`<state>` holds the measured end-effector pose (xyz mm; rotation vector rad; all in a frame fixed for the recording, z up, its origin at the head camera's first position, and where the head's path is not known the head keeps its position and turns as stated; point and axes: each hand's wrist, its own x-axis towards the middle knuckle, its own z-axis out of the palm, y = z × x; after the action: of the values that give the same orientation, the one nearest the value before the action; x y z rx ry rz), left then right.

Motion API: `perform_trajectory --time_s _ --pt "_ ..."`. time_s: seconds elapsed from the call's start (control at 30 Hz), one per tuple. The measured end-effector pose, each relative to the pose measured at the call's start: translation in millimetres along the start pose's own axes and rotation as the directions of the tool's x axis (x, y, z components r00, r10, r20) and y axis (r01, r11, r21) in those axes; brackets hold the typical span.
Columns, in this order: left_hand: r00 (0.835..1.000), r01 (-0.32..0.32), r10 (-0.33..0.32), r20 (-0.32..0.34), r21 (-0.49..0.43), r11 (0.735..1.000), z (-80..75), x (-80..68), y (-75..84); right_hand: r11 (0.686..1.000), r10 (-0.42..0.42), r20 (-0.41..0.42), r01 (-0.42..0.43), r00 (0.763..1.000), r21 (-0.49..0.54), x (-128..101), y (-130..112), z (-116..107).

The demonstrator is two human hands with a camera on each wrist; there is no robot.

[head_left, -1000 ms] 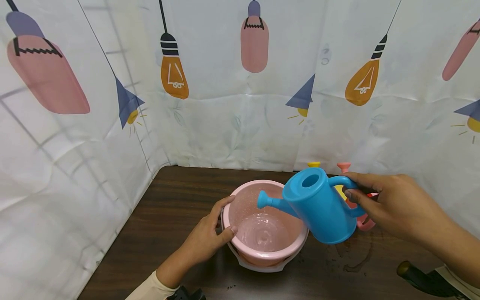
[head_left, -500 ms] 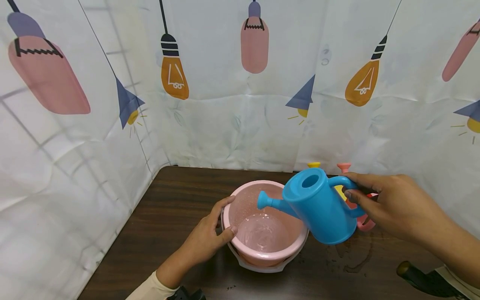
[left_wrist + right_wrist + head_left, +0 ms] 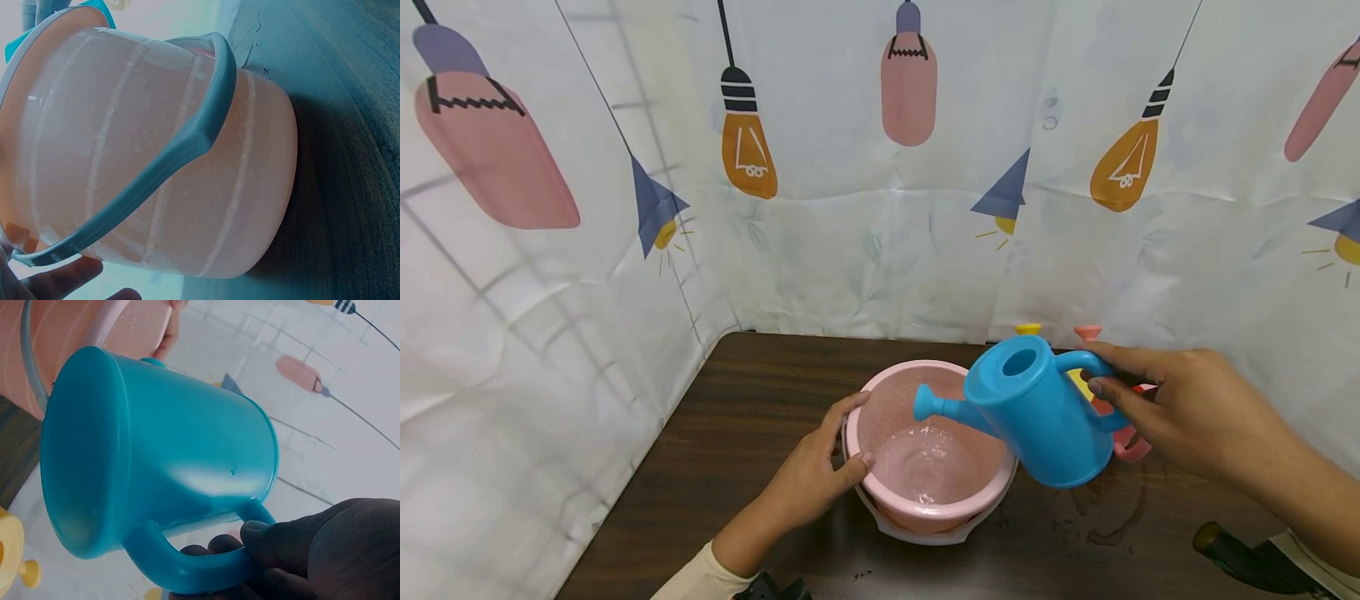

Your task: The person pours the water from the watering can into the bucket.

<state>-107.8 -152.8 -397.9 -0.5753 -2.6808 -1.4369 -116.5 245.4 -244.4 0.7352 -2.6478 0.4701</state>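
A blue can (image 3: 1037,412) is being gripped by its handle in the right hand (image 3: 1180,412), tilted over the pink bucket (image 3: 928,454) near the tabletop's back edge; the rim is being clasped by the left hand (image 3: 812,475); oversteep tilting risks splashing.

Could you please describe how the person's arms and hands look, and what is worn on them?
Both hands are bare, with no gloves or rings visible. The left hand comes from a cream long sleeve ending near the wrist. The right hand and forearm show no sleeve until a pale cuff at the frame edge. Dark wrist camera mounts sit by both arms.
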Motion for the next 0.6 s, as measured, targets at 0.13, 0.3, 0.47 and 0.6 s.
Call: perform_trajectory --time_s 0.13,0.3,0.47,0.6 --pt "1.000 0.004 -0.004 0.000 -0.001 1.000 0.1 0.3 0.0 1.000 -0.003 -0.007 0.003 1.000 -0.004 -0.5 0.1 0.0" --pt "1.000 -0.010 0.010 0.001 -0.007 1.000 0.5 0.2 -2.0 1.000 0.006 -0.001 -0.006 1.000 0.007 -1.3 0.2 -0.1" --pt "1.000 -0.013 0.013 -0.002 -0.015 1.000 0.9 0.1 -1.3 1.000 0.001 -0.003 -0.001 1.000 0.027 -1.9 -0.8 -0.2" --pt "1.000 -0.013 0.013 -0.004 -0.013 1.000 1.0 -0.1 -0.8 0.999 -0.002 -0.007 0.002 1.000 0.039 -2.0 -1.9 -0.8"
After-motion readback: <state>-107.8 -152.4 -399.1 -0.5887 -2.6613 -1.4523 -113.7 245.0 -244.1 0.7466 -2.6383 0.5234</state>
